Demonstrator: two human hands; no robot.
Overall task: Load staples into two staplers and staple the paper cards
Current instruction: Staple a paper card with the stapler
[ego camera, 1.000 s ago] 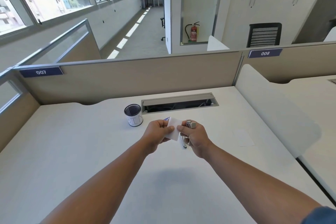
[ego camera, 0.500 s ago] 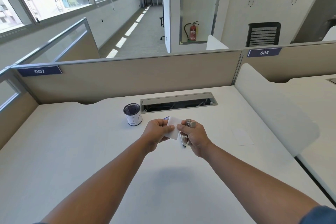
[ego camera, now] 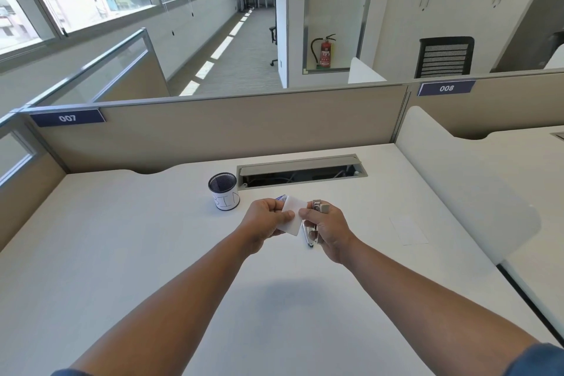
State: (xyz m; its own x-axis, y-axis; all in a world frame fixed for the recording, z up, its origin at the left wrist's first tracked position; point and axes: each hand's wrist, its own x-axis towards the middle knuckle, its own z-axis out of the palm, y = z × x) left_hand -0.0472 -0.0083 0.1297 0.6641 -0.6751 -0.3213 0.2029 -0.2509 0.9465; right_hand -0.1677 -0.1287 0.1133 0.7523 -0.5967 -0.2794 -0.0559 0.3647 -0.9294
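Above the middle of the white desk (ego camera: 152, 253), my left hand (ego camera: 264, 221) pinches the left edge of a small stack of white paper cards (ego camera: 293, 217). A blue-edged item (ego camera: 281, 198) peeks out behind the cards near my left fingers. My right hand (ego camera: 328, 229) grips a small metal stapler (ego camera: 319, 207), its silver head up by my knuckles and its lower end showing below my fingers. My right thumb touches the cards' right edge. Whether the cards sit inside the stapler's jaw is hidden by my fingers. No second stapler is visible.
A dark mesh cup (ego camera: 223, 191) with a white label stands left of my hands. Behind it is an open cable slot (ego camera: 300, 172) in the desk. A single white card (ego camera: 409, 230) lies flat to the right. Beige partitions (ego camera: 213, 128) close the back and left.
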